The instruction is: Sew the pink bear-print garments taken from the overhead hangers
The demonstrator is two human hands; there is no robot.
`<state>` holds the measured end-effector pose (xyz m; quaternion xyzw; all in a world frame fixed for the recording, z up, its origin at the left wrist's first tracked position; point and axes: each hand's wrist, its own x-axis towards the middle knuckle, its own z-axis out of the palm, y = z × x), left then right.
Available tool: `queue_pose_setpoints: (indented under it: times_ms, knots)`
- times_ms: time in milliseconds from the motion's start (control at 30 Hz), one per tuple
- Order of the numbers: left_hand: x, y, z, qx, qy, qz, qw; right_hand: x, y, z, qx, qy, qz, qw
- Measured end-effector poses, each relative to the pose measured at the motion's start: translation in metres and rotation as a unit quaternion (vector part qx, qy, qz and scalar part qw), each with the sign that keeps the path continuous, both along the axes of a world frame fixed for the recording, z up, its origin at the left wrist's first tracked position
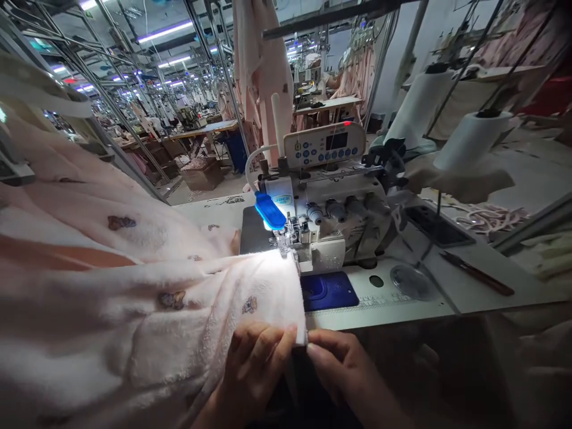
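Observation:
A pale pink fleece fabric (134,310) with small printed figures lies over the table's left side and my lap. Its right edge runs from the needle area down to the front of the table. My left hand (252,369) pinches the near corner of that edge, fingers closed on the cloth. Touching it from the right, my right hand (344,366) grips the same corner of the fabric. The overlock sewing machine (330,220) stands behind, its presser foot (286,238) resting on the far end of the edge under a bright lamp.
A control panel (324,146) sits atop the machine, with two white thread cones (469,140) to the right. A phone (440,226) and a dark tool (476,274) lie on the table (402,298). More pink garments hang behind, amid rows of workstations.

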<state>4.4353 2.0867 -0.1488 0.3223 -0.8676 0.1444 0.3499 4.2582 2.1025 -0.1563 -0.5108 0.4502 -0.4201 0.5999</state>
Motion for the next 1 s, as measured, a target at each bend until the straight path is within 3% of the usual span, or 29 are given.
queue_pose_setpoints:
  times_ms: [67,133,167,233,300,400,633,1000]
  knots:
    - [0.0,0.0,0.002,0.019,-0.008,-0.01,1.0,-0.004,-0.003,-0.007,-0.176,0.134,-0.083,0.972]
    - [-0.002,-0.001,0.002,0.034,-0.009,-0.015,0.999,-0.006,-0.009,-0.013,-0.355,0.225,-0.145,0.895]
    - [-0.003,-0.001,0.001,0.036,-0.004,-0.018,0.999,-0.007,-0.012,-0.015,-0.418,0.245,-0.149,0.862]
    - [-0.004,-0.003,-0.004,0.028,0.025,-0.019,0.999,-0.007,-0.018,-0.016,-0.479,0.261,-0.126,0.829]
    - [-0.003,-0.006,-0.01,0.011,0.044,-0.004,0.999,-0.007,-0.021,-0.014,-0.494,0.266,-0.109,0.82]
    - [0.002,-0.013,-0.011,0.012,-0.006,0.019,1.0,-0.008,-0.023,-0.009,-0.509,0.274,-0.104,0.809]
    - [0.009,-0.03,0.014,0.024,-0.053,-0.009,0.998,-0.005,-0.037,0.004,-0.541,0.285,-0.142,0.778]
    - [0.005,-0.066,0.024,0.055,-0.076,0.052,0.994,-0.004,-0.083,0.003,-0.564,0.318,-0.181,0.74]
